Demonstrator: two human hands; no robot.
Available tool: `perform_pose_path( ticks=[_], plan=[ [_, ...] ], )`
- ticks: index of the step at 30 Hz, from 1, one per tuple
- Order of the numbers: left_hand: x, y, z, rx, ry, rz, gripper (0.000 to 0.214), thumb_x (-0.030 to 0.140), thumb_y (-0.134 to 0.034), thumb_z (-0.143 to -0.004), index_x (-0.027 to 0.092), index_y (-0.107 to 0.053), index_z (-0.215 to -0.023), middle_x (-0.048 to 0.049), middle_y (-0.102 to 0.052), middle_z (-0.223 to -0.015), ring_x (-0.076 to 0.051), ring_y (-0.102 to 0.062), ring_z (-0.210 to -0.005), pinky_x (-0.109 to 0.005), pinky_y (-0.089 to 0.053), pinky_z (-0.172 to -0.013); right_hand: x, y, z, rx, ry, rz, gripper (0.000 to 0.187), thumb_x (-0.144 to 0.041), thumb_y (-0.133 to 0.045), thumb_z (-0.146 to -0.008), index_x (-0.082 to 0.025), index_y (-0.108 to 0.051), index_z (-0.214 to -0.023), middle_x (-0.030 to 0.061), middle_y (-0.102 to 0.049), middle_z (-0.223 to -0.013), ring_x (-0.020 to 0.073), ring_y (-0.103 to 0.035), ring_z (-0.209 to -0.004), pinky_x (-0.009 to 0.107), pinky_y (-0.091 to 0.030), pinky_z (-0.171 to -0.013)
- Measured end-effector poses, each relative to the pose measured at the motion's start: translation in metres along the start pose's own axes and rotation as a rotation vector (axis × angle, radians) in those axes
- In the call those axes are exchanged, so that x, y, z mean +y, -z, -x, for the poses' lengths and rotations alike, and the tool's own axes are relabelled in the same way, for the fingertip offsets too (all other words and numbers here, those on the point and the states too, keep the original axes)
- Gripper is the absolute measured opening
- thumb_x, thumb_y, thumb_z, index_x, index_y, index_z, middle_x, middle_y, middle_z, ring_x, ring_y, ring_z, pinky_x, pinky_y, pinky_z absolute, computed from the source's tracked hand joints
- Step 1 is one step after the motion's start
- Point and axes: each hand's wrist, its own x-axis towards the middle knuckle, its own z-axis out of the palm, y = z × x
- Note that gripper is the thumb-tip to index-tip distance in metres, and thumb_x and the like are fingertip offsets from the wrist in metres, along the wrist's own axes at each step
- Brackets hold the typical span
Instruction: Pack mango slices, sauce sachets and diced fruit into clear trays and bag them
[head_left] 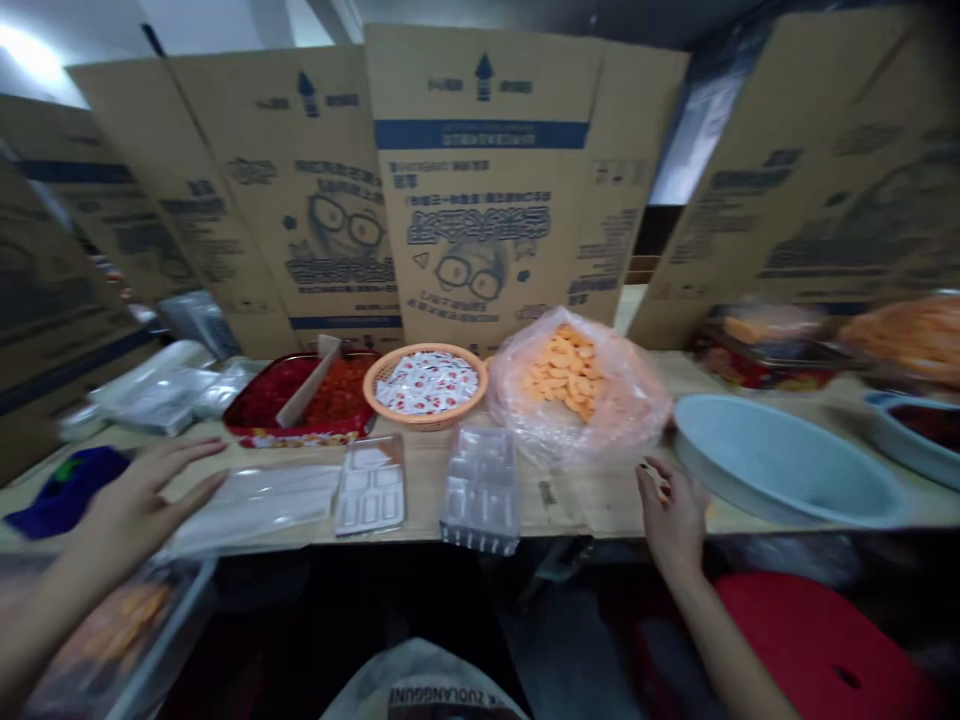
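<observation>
My left hand (154, 492), its thumb and fingers apart, hovers over the left end of a stack of clear plastic bags (270, 497). My right hand (673, 515) is at the table's front edge, between the bag of orange pieces and the pale blue basin (780, 465). Its fingers are curled, and small spots of orange show at them; what they hold is too small to name. Near the middle lie a compartment tray (370, 487) and a stack of clear compartment trays (481, 490). Behind them stands an open clear plastic bag (634, 410) of small orange pieces (566, 370).
An orange basket (425, 418) holds white-and-red sachets. Beside it, a divided red tin (300, 437) contains red food. A purple-blue object (67, 490) lies far left. Cardboard boxes (487, 200) wall the back. Below right is a red stool (817, 640); below left, a bin (169, 640).
</observation>
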Motion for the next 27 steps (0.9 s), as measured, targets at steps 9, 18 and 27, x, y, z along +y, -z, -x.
perform_pose_path(
  ticks=[9,18,27],
  plan=[
    [0.001,-0.131,0.045,-0.091,-0.399,0.253,0.029,0.025,-0.045,-0.083,0.021,-0.06,-0.108,-0.0099,-0.06,-0.116,-0.02,-0.053,-0.111,-0.038,-0.043,-0.095,-0.145,-0.111,0.009,-0.537,0.402,-0.055,0.026,-0.014,-0.041,-0.08,-0.016,-0.059,-0.098,0.011,-0.06,-0.104,0.0217,-0.051,-0.1,0.034,-0.04,-0.088],
    [0.089,-0.235,0.039,-0.3,-0.629,0.348,0.057,0.021,-0.061,-0.076,0.02,-0.043,-0.129,-0.0164,-0.031,-0.143,-0.03,-0.025,-0.132,-0.049,-0.029,-0.104,-0.158,-0.164,0.003,-0.6,0.389,0.113,0.019,-0.011,-0.047,-0.073,-0.013,-0.063,-0.082,0.0095,-0.063,-0.085,0.0204,-0.054,-0.085,0.029,-0.037,-0.075],
    [0.09,-0.252,0.047,-0.311,-0.537,0.503,0.052,0.021,-0.06,-0.076,0.02,-0.048,-0.127,-0.0144,-0.028,-0.145,-0.027,-0.031,-0.13,-0.04,-0.031,-0.106,-0.152,-0.173,0.006,-0.518,0.4,0.008,0.023,-0.018,-0.042,-0.079,-0.015,-0.064,-0.072,0.0058,-0.06,-0.073,0.0174,-0.052,-0.076,0.027,-0.037,-0.071]
  ],
)
